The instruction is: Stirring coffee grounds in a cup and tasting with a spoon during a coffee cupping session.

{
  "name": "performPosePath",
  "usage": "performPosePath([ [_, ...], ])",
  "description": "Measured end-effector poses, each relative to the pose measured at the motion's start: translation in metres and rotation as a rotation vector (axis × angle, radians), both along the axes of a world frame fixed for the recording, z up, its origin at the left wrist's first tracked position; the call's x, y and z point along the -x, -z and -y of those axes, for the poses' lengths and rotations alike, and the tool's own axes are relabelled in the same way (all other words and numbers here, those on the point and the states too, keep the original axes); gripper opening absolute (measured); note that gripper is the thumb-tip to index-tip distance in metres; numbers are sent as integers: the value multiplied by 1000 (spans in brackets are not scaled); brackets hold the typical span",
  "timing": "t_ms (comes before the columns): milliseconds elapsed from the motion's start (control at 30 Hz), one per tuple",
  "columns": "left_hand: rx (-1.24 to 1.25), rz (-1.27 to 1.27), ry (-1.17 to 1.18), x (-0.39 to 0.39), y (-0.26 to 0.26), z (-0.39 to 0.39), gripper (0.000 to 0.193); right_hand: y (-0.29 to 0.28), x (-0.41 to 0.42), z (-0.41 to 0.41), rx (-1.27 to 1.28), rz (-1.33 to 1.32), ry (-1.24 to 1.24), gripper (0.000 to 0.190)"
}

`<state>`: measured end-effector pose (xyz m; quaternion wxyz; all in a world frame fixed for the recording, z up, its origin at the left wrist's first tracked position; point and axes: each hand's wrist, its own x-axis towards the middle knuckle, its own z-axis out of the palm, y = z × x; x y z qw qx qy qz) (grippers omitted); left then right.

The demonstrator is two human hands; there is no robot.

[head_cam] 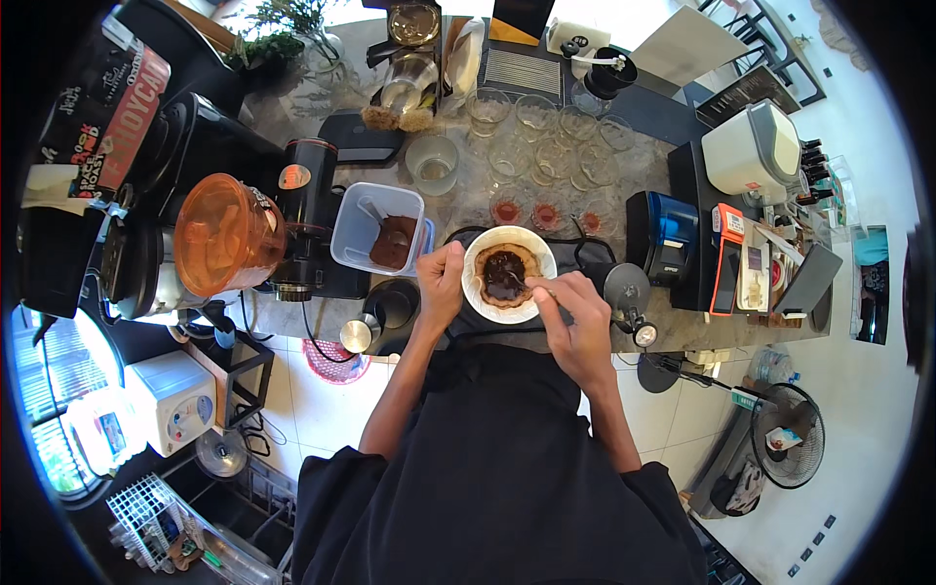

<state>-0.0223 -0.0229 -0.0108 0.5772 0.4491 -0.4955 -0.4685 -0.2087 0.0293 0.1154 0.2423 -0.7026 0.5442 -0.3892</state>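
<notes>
In front of me a white bowl (542, 257) holds a dark brown liquid paste with a lighter brown ring around it. My left hand (441, 281) grips the bowl's left rim. A spoon (519, 278) dips into the dark mixture, its handle held between the thumb and fingers of my right hand (574, 314). Just left of the bowl stands a clear plastic tub (356, 227) of brown powder, with a scoop or spoon in it. Beyond the bowl, several small glasses (546, 215) hold some red liquid.
Several glass cups (552, 159) stand farther back. A frosted glass (432, 165) is behind the tub. At left are a coffee grinder (303, 212) and an orange-lidded tub (227, 234); a steel cup (360, 333) sits near the counter's front edge. A blue-black printer (662, 238) stands right.
</notes>
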Motion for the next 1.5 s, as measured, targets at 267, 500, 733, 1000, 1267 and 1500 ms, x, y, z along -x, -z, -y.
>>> performPosePath([
  [267,1,-5,15,2,-3,2,48,1,-10,10,6,54,42,13],
  [500,-11,-7,20,-2,6,0,48,-7,-6,2,-14,12,-7,12],
  [733,-4,1,12,-1,2,1,47,-1,-9,9,-40,104,78,13],
  [1000,9,11,22,-4,6,1,48,-4,-3,1,-49,45,88,12],
  [1267,4,47,-21,-2,6,0,49,-5,-9,6,9,82,-66,13],
  [1500,10,33,-5,-5,3,-1,49,2,1,1,0,14,76,13],
])
